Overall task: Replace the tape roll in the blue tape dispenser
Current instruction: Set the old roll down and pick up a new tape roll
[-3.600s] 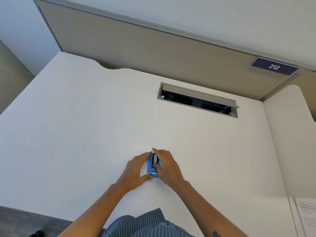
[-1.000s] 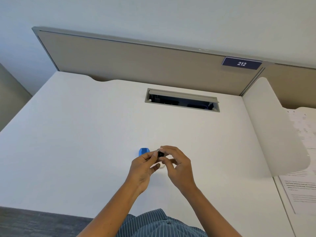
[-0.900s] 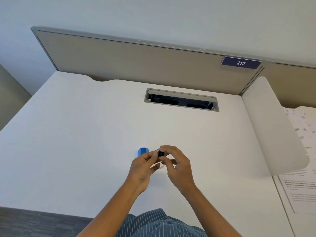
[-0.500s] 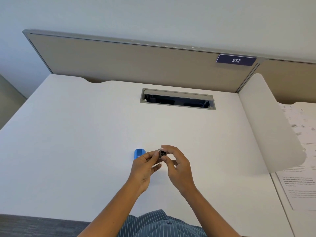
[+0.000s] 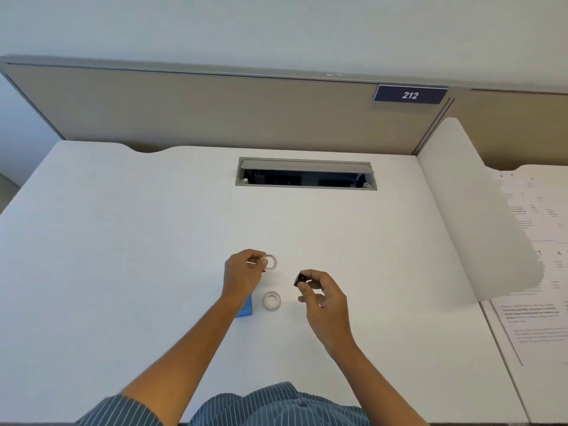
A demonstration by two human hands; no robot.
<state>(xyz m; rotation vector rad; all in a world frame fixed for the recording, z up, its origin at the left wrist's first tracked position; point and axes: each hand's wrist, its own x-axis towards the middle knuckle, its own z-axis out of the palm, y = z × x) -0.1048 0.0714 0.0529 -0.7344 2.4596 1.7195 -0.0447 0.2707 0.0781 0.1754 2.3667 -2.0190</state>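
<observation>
A person's two bare arms reach forward over a plain white surface (image 5: pixel 129 247), seen from a camera on the person's head looking down. The left hand (image 5: pixel 242 273) pinches a thin, pale ring (image 5: pixel 270 261), which looks like an empty tape core, between thumb and fingertips, holding it at or just above the surface. The right hand (image 5: pixel 322 295) is apart from the left and pinches a small black spool (image 5: pixel 301 278) between thumb and forefinger, with the other fingers loosely curled. Between the two hands, a little nearer the person, a white tape roll (image 5: pixel 271 300) lies flat on the surface. Just left of that roll sits the blue tape dispenser (image 5: pixel 246 307), mostly hidden under the left wrist so only a corner shows; how it lies cannot be told. Farther back, a long grey cable slot (image 5: pixel 305 173) is set into the surface, its lid propped open. Behind it stands a beige partition (image 5: pixel 215 112) with a dark blue sign (image 5: pixel 410 95) reading 212. To the right, a white divider (image 5: pixel 473 216) separates this surface from a neighbouring one holding printed papers (image 5: pixel 534 327). A blue striped sleeve (image 5: pixel 276 407) shows at the bottom edge.
</observation>
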